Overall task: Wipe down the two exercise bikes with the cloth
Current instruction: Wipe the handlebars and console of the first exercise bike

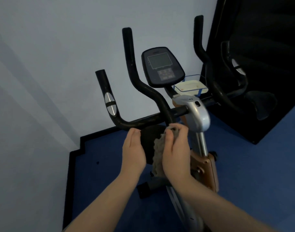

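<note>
An exercise bike with black handlebars (140, 84) and a grey console (162, 66) stands in front of me. My right hand (176, 148) grips a crumpled beige cloth (158, 153) just below the handlebar's middle bend. My left hand (134, 148) lies with its fingers against a round black part (149, 139) of the bike, between the two hands. A second bike's black handlebar and seat (259, 104) show at the right, partly against a dark panel.
A pale wall fills the left and back. The floor is blue (252, 173) with a black border strip (76, 153) along the wall. A clear tray (191, 87) with a white object sits behind the console. The bike's silver and tan frame (200, 144) drops at right.
</note>
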